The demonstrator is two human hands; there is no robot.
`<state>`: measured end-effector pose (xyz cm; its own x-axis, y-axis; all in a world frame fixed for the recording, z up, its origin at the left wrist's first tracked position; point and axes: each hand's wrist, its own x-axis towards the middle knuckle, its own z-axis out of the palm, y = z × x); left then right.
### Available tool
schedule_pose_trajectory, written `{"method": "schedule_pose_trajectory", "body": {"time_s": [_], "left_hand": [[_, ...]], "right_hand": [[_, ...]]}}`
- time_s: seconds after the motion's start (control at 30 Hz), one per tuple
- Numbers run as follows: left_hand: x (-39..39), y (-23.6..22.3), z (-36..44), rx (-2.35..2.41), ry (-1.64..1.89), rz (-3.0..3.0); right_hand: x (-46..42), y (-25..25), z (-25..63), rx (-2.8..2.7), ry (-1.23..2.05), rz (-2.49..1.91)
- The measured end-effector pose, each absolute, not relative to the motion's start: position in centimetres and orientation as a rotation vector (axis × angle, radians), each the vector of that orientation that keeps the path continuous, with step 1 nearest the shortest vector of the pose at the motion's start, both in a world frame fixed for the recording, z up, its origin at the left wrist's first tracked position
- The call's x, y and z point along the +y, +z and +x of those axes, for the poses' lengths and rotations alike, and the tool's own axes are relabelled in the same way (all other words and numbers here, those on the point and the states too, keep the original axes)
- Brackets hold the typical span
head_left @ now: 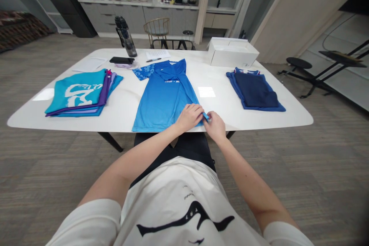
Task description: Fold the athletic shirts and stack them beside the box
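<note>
A blue T-shirt [161, 100] lies on the white table in front of me, its collar toward the far side and its hem along the near edge. The patterned left sleeve is spread out, while the right side looks partly folded in. My left hand [190, 117] rests on the shirt's lower right corner with its fingers closed on the fabric. Just to its right, my right hand [215, 126] pinches a small raised bit of the same blue cloth. The fingertips of both hands almost meet there.
A stack of folded teal and purple shirts [83, 92] sits at the left, folded navy clothes [256, 90] at the right. Farther back on the table [219, 102] stand a dark water bottle [126, 36], a phone [122, 60], a pen [153, 60], papers and a white box [232, 52].
</note>
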<state>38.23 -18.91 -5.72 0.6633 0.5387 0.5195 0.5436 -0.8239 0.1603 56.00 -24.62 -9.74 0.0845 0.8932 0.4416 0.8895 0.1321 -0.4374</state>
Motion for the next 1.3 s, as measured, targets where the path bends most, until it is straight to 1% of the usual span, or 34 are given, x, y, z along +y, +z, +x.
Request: {"method": "schedule_pose_trajectory", "body": {"time_s": [0.13,0.33,0.43,0.53,0.63,0.73,0.87,1.0,1.3], "left_hand": [[-18.7,-5.5,36.7,-0.857,-0.884,-2.823],[-18.8,-6.0,34.4,-0.638,-0.607,-2.818],[-19.2,-6.3,33.7,-0.636,-0.557,-2.822],[-19.8,-6.2,33.2,-0.695,-0.595,-2.846],[-20.2,-5.8,32.7,-0.741,-0.692,-2.876],[-20.2,-5.1,31.8,-0.739,-0.738,-2.871],[-19.9,-4.8,30.0,-0.778,-0.646,-2.865],[-20.0,-5.4,28.6,-0.818,-0.501,-2.984],[-20.8,-5.9,28.0,-0.916,-0.508,-3.163]], "right_hand": [[-25.3,-9.0,55.7,-1.745,-0.037,-1.689],[-26.0,-8.2,56.5,-2.070,-0.106,-1.476],[-26.1,-8.4,56.6,-2.157,-0.144,-1.563],[-26.2,-8.9,56.4,-2.101,-0.168,-1.709],[-26.2,-9.0,55.9,-2.036,-0.140,-1.735],[-26.3,-8.7,55.4,-2.037,-0.099,-1.606],[-26.4,-8.5,55.0,-2.132,-0.036,-1.425],[-26.4,-9.0,55.1,-2.243,0.054,-1.368],[-26.4,-8.7,55.5,-2.289,0.163,-1.353]]}}
